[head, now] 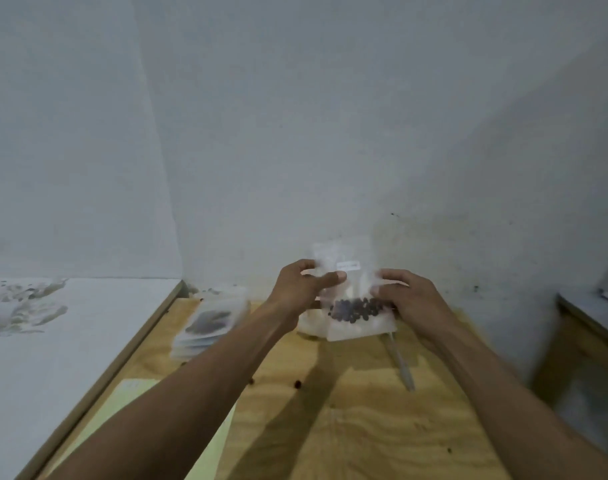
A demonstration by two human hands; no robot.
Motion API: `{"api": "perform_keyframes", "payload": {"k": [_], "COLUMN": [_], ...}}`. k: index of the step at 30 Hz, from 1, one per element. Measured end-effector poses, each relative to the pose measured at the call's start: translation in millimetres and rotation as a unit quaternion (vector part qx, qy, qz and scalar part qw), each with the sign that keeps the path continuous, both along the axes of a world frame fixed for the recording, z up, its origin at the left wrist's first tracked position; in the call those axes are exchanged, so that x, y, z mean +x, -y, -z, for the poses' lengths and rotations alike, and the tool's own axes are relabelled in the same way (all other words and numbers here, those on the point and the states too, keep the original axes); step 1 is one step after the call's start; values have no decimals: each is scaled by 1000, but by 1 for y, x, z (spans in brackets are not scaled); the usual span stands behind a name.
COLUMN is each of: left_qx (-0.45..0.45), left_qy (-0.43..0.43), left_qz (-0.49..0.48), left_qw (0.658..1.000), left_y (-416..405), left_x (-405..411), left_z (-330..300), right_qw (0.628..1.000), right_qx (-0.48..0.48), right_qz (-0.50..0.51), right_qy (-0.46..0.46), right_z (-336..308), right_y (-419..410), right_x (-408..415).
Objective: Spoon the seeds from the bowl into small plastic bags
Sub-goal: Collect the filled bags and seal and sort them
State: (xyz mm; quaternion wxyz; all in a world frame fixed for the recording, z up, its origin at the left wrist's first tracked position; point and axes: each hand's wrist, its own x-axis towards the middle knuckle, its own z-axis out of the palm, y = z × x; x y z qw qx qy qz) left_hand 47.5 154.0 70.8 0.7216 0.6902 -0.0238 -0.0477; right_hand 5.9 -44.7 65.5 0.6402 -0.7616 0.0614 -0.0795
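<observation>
I hold a small clear plastic bag [356,292] up in front of the wall, above the wooden table [365,427]. Dark seeds [356,309] lie in its lower part. My left hand [304,284] pinches the bag's upper left edge, thumb across the front. My right hand [408,299] grips its right side. A white label sits near the bag's top. A spoon [401,362] lies on the table below the bag, handle toward me. The bowl is hidden behind the bag and hands; I cannot make it out.
A stack of filled bags [209,323] lies at the table's back left. A pale yellow sheet [133,403] rests at the front left. A white counter [70,341] adjoins on the left. Stray seeds [297,383] dot the wood. Another table [590,327] stands at right.
</observation>
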Motion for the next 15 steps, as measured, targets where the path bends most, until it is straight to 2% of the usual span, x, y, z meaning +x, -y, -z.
{"api": "perform_keyframes", "payload": {"k": [4,8,11,15], "left_qx": [68,161,248,314], "left_qy": [10,41,64,66], "left_qz": [55,83,88,116], "left_qw": [996,983,963,940], "left_y": [61,121,157,186], "left_x": [-1,1,-1,-6], "left_z": [22,47,61,71], "right_qw": [996,986,973,958], "right_qx": [-20,-90,-164,-237], "right_qz": [84,139,157,145], "right_qy": [0,-6,-30,-76], "right_z": [14,39,58,80], "right_y": [59,110,138,154], "right_x": [-12,-23,-27,-24]}}
